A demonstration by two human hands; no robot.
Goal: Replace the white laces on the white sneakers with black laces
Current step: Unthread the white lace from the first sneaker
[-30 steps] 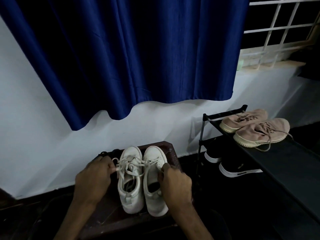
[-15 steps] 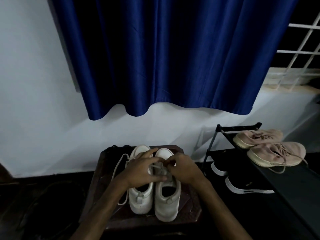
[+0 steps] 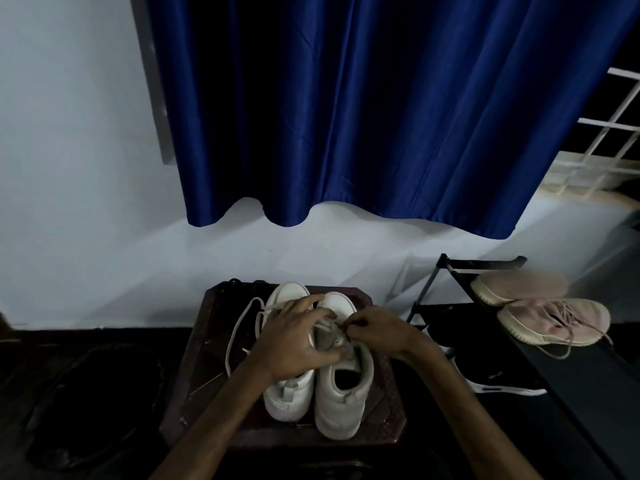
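Two white sneakers are set side by side on a dark wooden tabletop (image 3: 207, 344), toes toward the wall (image 3: 69, 202), heels toward the person.

The left hand (image 3: 294, 341) is laid across the left sneaker (image 3: 289, 396) and reaches over to the right sneaker (image 3: 341, 403). Its fingers (image 3: 306, 303) are curved over the front of the lacing and its thumb is pressed in below, so the grey tongue area of the right sneaker is gripped between them.

The right hand (image 3: 377, 332) is held at the right side of the right sneaker's lacing. Its fingers are curled tight and a strand of white lace (image 3: 323, 328) is pinched at the eyelets. How far this lace is threaded cannot be told; the hands cover most of it.

A loose lace (image 3: 232, 334), also white, is seen in a long loop beside the left sneaker, trailing over the tabletop.

Dark loops (image 3: 242, 284) are noted at the far edge of the tabletop; too dim to identify.

To the right a black rack (image 3: 485, 263) is placed against the wall. Pink sneakers (image 3: 554, 322) are kept on its top shelf, black sneakers (image 3: 502, 379) with white soles on the shelf below.

A blue curtain (image 3: 381, 116) is hung above. A white window grille (image 3: 602, 123) is seen at upper right.
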